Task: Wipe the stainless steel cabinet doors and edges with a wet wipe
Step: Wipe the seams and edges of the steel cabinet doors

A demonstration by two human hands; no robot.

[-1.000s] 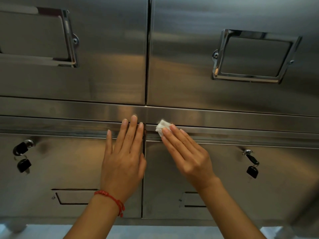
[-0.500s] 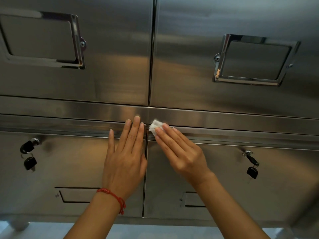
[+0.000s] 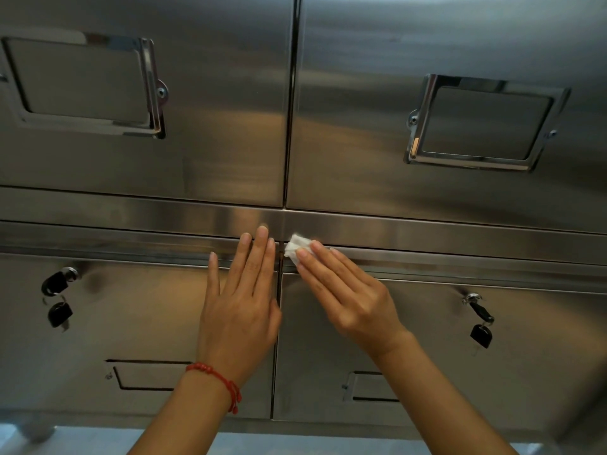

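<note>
Take the vertical seam (image 3: 278, 290) between the two lower cabinet doors as your landmark. Your left hand (image 3: 239, 310) lies flat on the lower left door (image 3: 131, 310) just left of that seam, fingers straight and together, grip released, fingertips reaching up to the horizontal steel band (image 3: 427, 234) that runs across above both lower doors. A red bead bracelet (image 3: 216, 379) sits on that wrist. Your right hand (image 3: 348, 290) is just right of the seam, on the lower right door (image 3: 427, 339), its straight fingers pressing the wet wipe (image 3: 295, 246) against the door's top edge; the grip is not curled round it. The wipe is a small white wad right beside the top of the seam, partly under your fingertips. Far left of the seam, black keys (image 3: 57, 297) hang from a lock; far right, another key set (image 3: 480, 321) hangs likewise. Above the band, two upper doors carry chrome frames (image 3: 486, 123).
</note>
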